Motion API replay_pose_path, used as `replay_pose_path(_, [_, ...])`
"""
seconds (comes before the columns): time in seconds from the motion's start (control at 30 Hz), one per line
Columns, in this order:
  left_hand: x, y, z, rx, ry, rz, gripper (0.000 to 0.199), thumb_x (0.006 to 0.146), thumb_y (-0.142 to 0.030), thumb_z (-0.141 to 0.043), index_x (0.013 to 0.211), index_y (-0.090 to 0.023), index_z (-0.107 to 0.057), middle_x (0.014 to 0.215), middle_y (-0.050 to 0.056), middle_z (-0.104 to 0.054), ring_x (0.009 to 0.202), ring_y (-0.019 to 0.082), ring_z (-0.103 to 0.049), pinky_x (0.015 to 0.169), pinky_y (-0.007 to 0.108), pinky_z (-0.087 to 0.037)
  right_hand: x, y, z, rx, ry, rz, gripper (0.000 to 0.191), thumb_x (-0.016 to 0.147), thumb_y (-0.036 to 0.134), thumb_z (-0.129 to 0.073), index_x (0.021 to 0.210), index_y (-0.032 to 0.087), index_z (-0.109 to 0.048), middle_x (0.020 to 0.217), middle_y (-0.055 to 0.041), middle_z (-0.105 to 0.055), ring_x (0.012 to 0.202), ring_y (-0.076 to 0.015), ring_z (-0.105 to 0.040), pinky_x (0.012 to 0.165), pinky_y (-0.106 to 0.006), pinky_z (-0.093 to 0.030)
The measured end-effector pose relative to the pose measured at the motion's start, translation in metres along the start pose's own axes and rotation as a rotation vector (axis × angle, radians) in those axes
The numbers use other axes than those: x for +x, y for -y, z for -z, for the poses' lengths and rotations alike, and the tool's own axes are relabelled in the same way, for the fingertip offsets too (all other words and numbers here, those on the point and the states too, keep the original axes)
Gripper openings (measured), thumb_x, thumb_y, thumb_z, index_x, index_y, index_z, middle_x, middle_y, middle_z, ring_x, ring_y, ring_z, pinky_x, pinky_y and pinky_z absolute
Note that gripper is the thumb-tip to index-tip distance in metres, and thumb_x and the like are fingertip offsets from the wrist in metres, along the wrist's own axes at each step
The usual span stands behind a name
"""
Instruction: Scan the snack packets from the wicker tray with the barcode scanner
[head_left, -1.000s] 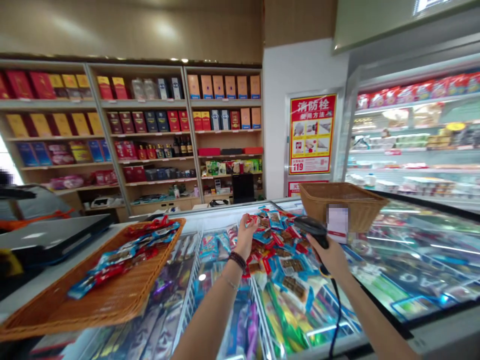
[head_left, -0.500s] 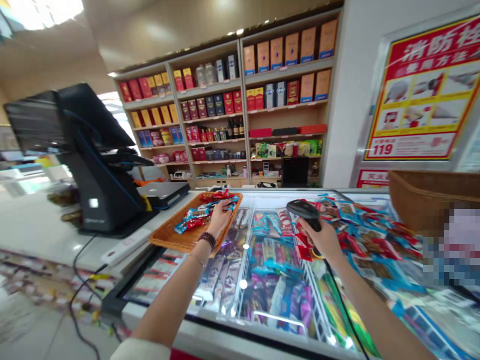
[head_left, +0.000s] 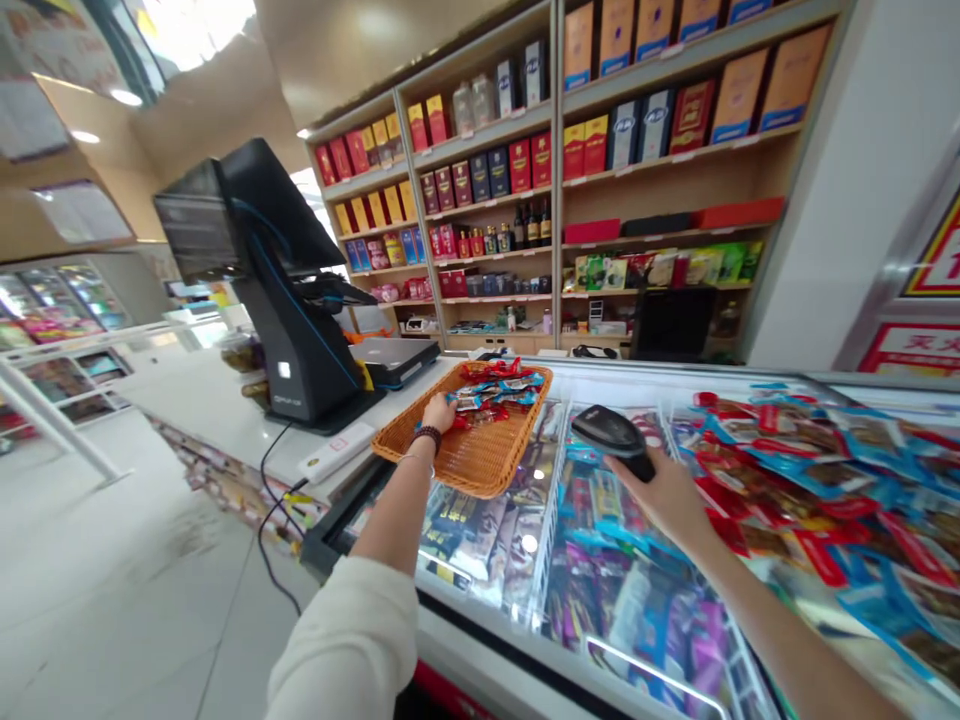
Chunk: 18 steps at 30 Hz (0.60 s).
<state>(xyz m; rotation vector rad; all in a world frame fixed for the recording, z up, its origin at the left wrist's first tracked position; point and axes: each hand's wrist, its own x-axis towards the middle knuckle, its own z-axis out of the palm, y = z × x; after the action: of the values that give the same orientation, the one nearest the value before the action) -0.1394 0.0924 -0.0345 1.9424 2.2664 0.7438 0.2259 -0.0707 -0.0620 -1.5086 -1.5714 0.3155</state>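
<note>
Shelving of pale wood (head_left: 559, 180) lines the back wall, packed with red, yellow, blue and tan boxes and rows of bottles. White tile floor (head_left: 142, 560) spreads across the lower left. A long glass-topped chest freezer (head_left: 480, 650) runs across the lower right, its compartments full of bright foil snack bags. Alongside it lies a white tabletop (head_left: 199, 395) carrying a black point-of-sale terminal (head_left: 289, 310) with raised screens and, near the freezer, a white power strip (head_left: 337, 450). A heap of red-and-blue snack packets (head_left: 840, 480) covers the freezer's right end.

A woven orange wicker tray (head_left: 457, 460) sits at the freezer's left end, just beside the tabletop, holding a smaller pile of red-and-blue snack packets (head_left: 499, 392). The left hand (head_left: 439, 414) lies at the tray's far left, touching the pile's edge. Its fingers are mostly out of sight, so I cannot tell whether they grip a packet. A dark beaded bracelet (head_left: 429, 435) circles that wrist, below a cream sleeve (head_left: 345, 640). Over the glass, the right hand (head_left: 667, 500) is clamped around a black handheld barcode scanner (head_left: 611, 432), apart from the tray.
</note>
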Motion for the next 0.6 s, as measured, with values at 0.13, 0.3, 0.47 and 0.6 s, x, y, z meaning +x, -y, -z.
replay_pose_path(0.13, [-0.004,-0.003,-0.005,0.114,-0.014,-0.038,0.05,0.077,-0.033,-0.072,0.121,-0.011,-0.061,0.127,0.021,-0.063,0.124,0.033,-0.055,0.106,0.039,-0.037,0.0,-0.002,-0.003,-0.026,0.008,0.008,0.046,0.077,0.065,-0.053,0.081,0.021,-0.067,0.053,-0.004,-0.06,0.052,-0.0231,-0.059,0.05,-0.03,-0.035])
replay_pose_path(0.3, [-0.022,-0.014,-0.001,0.081,0.052,-0.18,0.03,0.076,-0.038,-0.074,0.101,-0.021,-0.071,0.112,0.01,-0.072,0.108,0.027,-0.063,0.094,0.033,-0.045,-0.004,-0.001,-0.006,-0.105,0.022,0.065,0.045,0.078,0.063,-0.055,0.088,0.022,-0.07,0.061,-0.0058,-0.065,0.061,-0.0258,-0.063,0.054,-0.029,-0.038])
replay_pose_path(0.47, [-0.047,-0.031,0.011,0.014,0.049,-0.21,0.018,0.073,-0.031,-0.077,0.086,-0.019,-0.071,0.099,0.008,-0.074,0.095,0.025,-0.066,0.085,0.031,-0.048,-0.013,0.006,-0.009,-0.131,0.064,0.15,0.043,0.078,0.058,-0.056,0.095,0.022,-0.073,0.067,-0.0071,-0.069,0.066,-0.0267,-0.066,0.056,-0.03,-0.038])
replay_pose_path(0.6, [-0.07,-0.05,0.017,-0.218,-0.062,-0.166,0.021,0.078,-0.034,-0.073,0.091,-0.018,-0.07,0.095,0.009,-0.073,0.092,0.024,-0.066,0.086,0.034,-0.05,-0.02,0.012,-0.007,-0.123,0.082,0.165,0.04,0.078,0.054,-0.058,0.098,0.022,-0.073,0.061,-0.0056,-0.067,0.063,-0.0254,-0.065,0.056,-0.029,-0.038])
